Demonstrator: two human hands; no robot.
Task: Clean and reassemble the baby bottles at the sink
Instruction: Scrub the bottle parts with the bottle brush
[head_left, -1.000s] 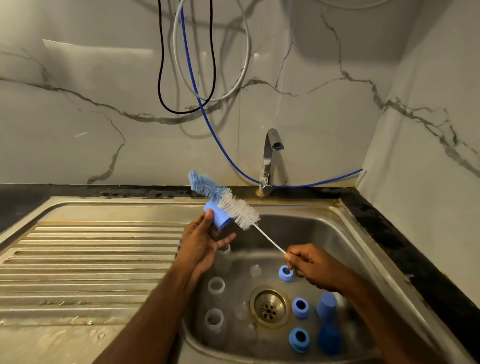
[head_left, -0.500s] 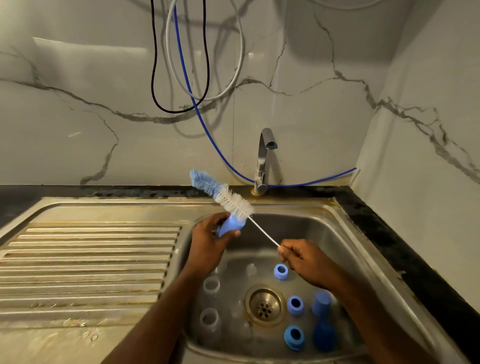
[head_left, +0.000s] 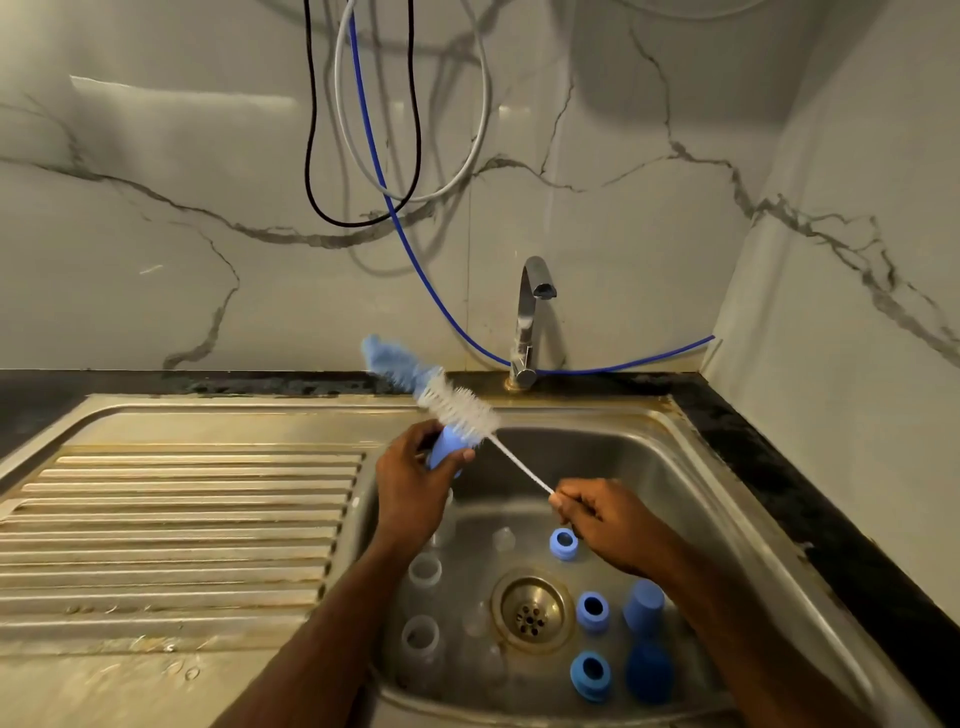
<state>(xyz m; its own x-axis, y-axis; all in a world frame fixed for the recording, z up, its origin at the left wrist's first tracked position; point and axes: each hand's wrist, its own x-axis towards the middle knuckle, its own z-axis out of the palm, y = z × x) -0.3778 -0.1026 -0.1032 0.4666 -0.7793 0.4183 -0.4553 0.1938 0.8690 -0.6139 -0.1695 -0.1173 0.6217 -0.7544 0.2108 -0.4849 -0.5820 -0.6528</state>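
My left hand (head_left: 410, 486) grips a blue bottle cap (head_left: 445, 451) over the sink's left edge. My right hand (head_left: 610, 522) pinches the thin white wire handle of a bottle brush (head_left: 457, 405), whose white bristles lie against the cap and whose blue tip points up-left. Down in the sink basin (head_left: 649, 467) stand clear bottles (head_left: 425, 571) at the left, clear nipples near the drain (head_left: 532, 613), three blue collar rings (head_left: 592, 610) and two blue caps (head_left: 643, 608) at the right.
A chrome tap (head_left: 527, 322) rises behind the basin. A ribbed steel drainboard (head_left: 182, 525) lies to the left. Black, grey and blue hoses (head_left: 374, 156) hang on the marble wall. A black counter edge (head_left: 831, 525) runs along the right.
The cap in my left hand has turned and my fingers have closed round it. The brush bristles slid from beside the cap to over it. Both hands stay above the basin.
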